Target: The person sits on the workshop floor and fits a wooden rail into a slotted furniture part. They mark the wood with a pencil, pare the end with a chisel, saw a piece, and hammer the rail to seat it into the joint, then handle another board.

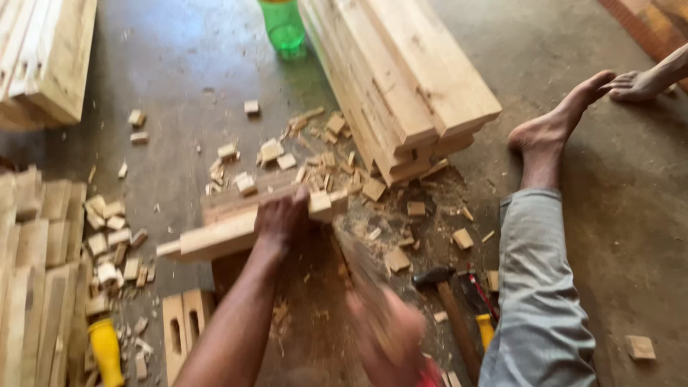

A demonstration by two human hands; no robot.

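Gripping wood piece (236,231), left hand (283,218) fingers curled; right hand (383,333) blurred.

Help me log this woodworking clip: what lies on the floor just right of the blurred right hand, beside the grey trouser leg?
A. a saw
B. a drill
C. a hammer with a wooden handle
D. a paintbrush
C: a hammer with a dark head and wooden handle lies on the floor between the blurred right hand and the grey trouser leg.

Bare concrete floor (631,215), brick wall (648,25)
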